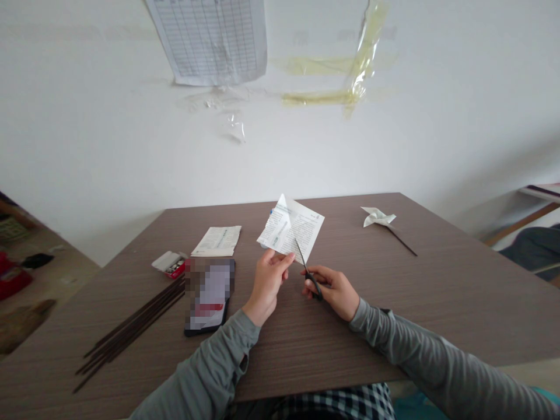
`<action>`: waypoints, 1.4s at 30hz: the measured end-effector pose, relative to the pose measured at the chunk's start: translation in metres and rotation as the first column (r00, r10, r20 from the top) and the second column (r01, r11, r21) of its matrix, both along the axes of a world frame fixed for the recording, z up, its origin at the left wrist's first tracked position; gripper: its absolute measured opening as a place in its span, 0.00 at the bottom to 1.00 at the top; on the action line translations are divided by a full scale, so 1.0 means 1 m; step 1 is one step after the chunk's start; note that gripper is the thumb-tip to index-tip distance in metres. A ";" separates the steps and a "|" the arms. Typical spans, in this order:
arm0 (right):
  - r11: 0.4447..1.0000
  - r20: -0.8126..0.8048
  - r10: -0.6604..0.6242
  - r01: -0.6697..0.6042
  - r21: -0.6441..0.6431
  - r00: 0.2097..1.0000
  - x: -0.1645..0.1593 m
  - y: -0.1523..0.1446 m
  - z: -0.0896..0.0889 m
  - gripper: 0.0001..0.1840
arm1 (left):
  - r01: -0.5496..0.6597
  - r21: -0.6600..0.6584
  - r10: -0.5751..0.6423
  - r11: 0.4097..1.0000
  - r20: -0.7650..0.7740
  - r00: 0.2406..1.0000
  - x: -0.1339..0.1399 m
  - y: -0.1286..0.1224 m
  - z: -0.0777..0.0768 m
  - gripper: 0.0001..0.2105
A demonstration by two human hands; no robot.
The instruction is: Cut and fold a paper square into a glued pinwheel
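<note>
One pinch: the left hand (pixel 266 286) holds its thumb and fingers (pixel 286 260) closed on the lower edge of the printed paper (pixel 306 224), at the centre of the frame.
Scissor grip: the right hand (pixel 335 291) has its fingers wrapped around the dark handles of the scissors (pixel 315 286), just right of centre.
Blades: they point up and left across the lower part of the paper; how far apart they stand cannot be told.
Cutting well: the sheet probably needs to be taut beside the blades, with the left thumb clear of their line; short, straight snips should tear less than one long squeeze, as such thin paper looks likely to bend.
Print on the paper: dense small lines with a greenish strip of lettering, too small to read.
Folded sheet (pixel 216 241): left of centre on the tabletop (pixel 437 303), also printed, unreadable.
Box (pixel 168 264): red and white, left, no brand legible.
Phone (pixel 210 297): lower left of centre, screen pixelated, nothing readable.
Sticks (pixel 135 321): a dark bundle, lower left.
Pinwheel (pixel 378 218): pale, on a dark stick, right of centre.
Wall sheet (pixel 219 44): top, a ruled grid, entries illegible.
</note>
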State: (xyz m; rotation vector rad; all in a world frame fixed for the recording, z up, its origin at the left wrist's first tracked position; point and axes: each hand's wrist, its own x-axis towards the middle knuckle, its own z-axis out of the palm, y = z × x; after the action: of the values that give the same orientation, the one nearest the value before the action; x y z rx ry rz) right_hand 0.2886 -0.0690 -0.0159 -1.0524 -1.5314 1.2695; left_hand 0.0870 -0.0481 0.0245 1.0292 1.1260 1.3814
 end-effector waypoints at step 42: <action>0.999 -0.009 -0.034 0.034 0.000 0.999 -0.003 -0.002 0.006 0.32 | 0.022 0.000 -0.022 1.000 0.007 1.000 0.000 -0.002 0.001 0.30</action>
State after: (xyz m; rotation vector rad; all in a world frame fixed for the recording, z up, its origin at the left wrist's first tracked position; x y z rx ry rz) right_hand 0.2855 -0.0709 -0.0095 -1.0667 -1.5003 1.2487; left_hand 0.0871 -0.0499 0.0254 1.0331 1.1069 1.3661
